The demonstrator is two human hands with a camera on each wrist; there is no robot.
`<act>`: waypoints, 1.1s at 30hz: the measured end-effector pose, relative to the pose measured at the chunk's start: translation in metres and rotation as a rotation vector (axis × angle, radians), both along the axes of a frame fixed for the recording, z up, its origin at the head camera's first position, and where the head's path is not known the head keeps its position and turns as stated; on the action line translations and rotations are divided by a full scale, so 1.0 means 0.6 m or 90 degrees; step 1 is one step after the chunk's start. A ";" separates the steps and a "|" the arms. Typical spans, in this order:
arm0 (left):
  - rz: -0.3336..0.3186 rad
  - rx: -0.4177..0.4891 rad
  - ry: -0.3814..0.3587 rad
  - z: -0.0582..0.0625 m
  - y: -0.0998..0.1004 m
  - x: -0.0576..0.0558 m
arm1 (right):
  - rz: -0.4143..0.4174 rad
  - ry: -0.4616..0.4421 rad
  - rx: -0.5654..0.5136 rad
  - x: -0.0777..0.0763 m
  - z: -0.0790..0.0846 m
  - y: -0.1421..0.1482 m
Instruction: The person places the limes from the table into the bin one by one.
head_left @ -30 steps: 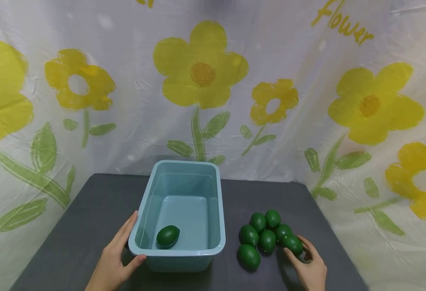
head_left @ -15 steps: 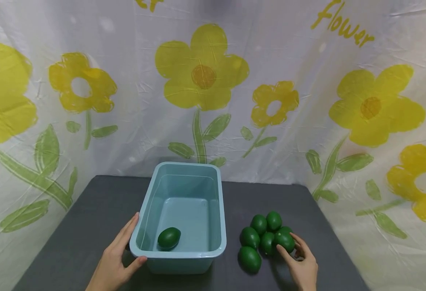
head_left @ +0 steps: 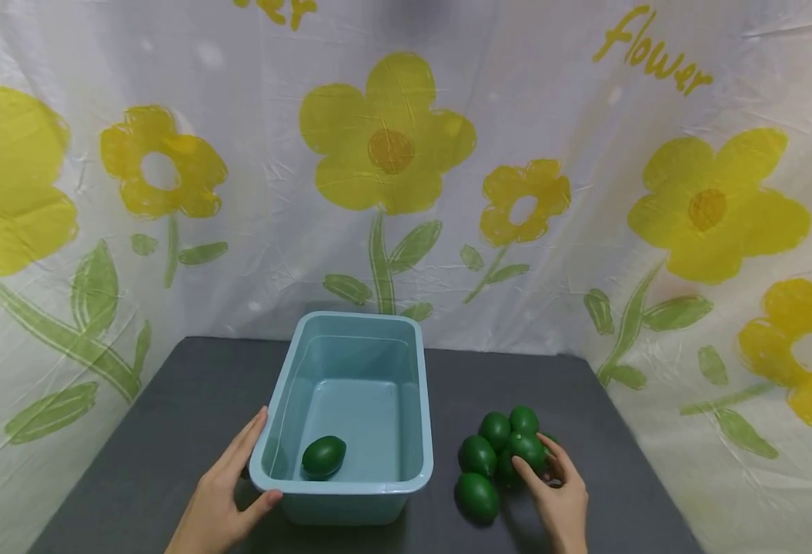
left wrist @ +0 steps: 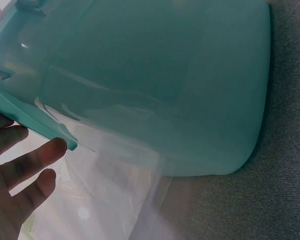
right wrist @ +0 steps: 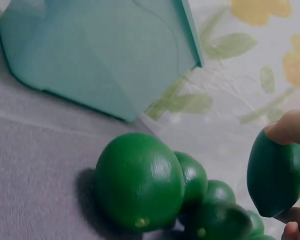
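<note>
My right hand (head_left: 559,496) pinches a dark green lime (head_left: 527,447) between thumb and fingers. This lime overlaps others of the cluster in the head view. In the right wrist view it shows upright (right wrist: 270,175) at the right edge, apart from the group. Beside my left hand (head_left: 215,496) stands a light blue plastic bin (head_left: 425,408). The left fingers lie straight along its left side and rim, with the thumb at the front rim near the corner. Inside the bin, one lime (head_left: 324,456) lies at the near left.
Several limes sit right of the bin, the nearest lime (head_left: 477,498) at the front and another lime (head_left: 524,419) at the back. A dark grey cloth (head_left: 225,377) covers the table. Behind it hangs a white curtain (head_left: 253,192) with yellow flowers.
My right hand has taken the lime from the right end of the cluster and moved it left, over the other limes. The left hand keeps its place at the bin.
</note>
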State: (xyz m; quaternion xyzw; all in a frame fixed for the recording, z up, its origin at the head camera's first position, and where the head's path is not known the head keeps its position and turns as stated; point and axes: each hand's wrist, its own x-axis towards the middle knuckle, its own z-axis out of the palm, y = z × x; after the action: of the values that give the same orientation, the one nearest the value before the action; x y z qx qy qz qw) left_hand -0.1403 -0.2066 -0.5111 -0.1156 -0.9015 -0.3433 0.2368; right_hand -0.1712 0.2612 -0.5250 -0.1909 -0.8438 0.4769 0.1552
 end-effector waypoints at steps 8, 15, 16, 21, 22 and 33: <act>-0.001 -0.003 0.007 -0.003 -0.002 0.001 | 0.007 0.022 -0.041 -0.005 0.004 -0.018; -0.010 -0.005 0.020 0.001 -0.001 0.002 | 0.020 0.034 -0.065 -0.012 0.008 -0.029; -0.011 -0.005 0.024 0.001 0.000 0.002 | 0.023 0.037 -0.067 -0.013 0.009 -0.031; -0.008 -0.002 0.027 -0.001 -0.002 0.002 | 0.039 0.047 -0.082 -0.018 0.016 -0.044; -0.007 -0.002 0.025 -0.001 -0.003 0.002 | 0.041 0.047 -0.085 -0.019 0.017 -0.046; -0.015 0.002 0.021 0.000 -0.003 0.001 | 0.051 0.083 -0.092 -0.028 0.029 -0.072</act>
State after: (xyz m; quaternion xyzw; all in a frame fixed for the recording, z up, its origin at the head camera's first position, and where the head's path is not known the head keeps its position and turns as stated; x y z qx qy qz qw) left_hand -0.1399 -0.2087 -0.5112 -0.1314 -0.8957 -0.3452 0.2474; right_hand -0.1881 0.2182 -0.5074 -0.1366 -0.8024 0.5535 0.1764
